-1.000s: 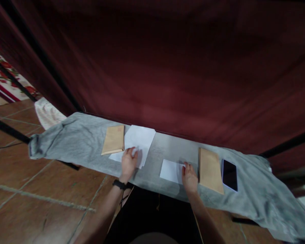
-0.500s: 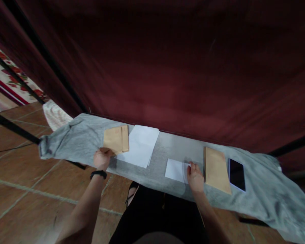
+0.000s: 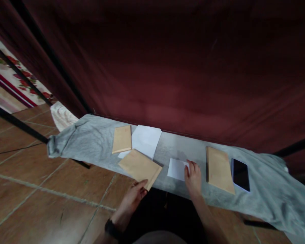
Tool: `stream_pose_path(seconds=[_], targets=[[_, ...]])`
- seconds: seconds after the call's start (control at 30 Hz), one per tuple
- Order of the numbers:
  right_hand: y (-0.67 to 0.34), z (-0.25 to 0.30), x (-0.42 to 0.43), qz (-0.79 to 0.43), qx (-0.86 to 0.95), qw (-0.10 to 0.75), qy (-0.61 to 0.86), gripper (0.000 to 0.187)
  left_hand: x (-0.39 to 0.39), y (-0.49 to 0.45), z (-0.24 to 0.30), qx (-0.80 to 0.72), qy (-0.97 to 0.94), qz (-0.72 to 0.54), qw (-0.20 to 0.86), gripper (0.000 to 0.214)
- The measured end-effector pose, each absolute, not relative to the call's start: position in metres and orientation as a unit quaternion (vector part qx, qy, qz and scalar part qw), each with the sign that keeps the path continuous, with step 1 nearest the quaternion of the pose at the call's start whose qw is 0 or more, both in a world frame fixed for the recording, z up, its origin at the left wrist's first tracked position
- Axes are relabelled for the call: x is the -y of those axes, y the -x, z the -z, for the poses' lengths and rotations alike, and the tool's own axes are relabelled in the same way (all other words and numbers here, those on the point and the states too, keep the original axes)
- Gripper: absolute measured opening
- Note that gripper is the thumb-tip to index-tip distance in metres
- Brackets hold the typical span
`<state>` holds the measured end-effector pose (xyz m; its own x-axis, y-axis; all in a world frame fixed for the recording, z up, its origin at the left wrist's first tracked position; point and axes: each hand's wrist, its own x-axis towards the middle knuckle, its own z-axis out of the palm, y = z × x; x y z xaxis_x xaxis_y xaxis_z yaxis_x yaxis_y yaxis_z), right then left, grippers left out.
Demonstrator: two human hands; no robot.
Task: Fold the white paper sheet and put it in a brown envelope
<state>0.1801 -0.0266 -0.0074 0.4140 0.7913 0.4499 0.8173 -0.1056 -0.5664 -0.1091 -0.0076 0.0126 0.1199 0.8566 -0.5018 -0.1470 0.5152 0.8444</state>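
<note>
My left hand (image 3: 135,196) pinches the near corner of a brown envelope (image 3: 141,166), which is held slanted over the front edge of the cloth-covered bench. The envelope partly covers a pile of white paper sheets (image 3: 147,137). Behind it, to the left, lies a small stack of brown envelopes (image 3: 122,138). A smaller folded white paper (image 3: 176,168) lies on the bench to the right, its right end gripped by the fingers of my right hand (image 3: 194,176).
Right of my right hand lies another stack of brown envelopes (image 3: 220,169), then a dark-screened tablet or phone (image 3: 240,174). A grey cloth (image 3: 91,137) covers the bench. A dark red curtain (image 3: 167,84) hangs behind, and black metal poles (image 3: 17,125) stand at the left.
My left hand has drawn one brown envelope off the left stack and carried it right, toward me. My right hand stays at the folded white paper.
</note>
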Motion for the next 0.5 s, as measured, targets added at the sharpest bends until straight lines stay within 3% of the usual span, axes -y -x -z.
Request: stream_pose_path(seconds=[0.17,0.27,0.4,0.5], targets=[[-0.114,0.007,0.039,-0.355,0.430,0.510,0.655,0.055,0.040,0.039,-0.017,-0.520,-0.249,-0.411,0.706,0.037],[-0.104,0.000,0.044,-0.446,0.287,0.571,0.626,0.069,0.050,0.025,-0.025,-0.489,-0.264,-0.410,0.723,0.042],[-0.112,-0.015,0.049,-0.524,0.232,0.583,0.576,0.051,0.052,0.025,-0.027,-0.488,-0.247,-0.411,0.729,0.042],[-0.112,-0.017,0.050,-0.501,0.274,0.569,0.592,0.031,0.045,0.026,-0.025,-0.494,-0.232,-0.408,0.733,0.042]])
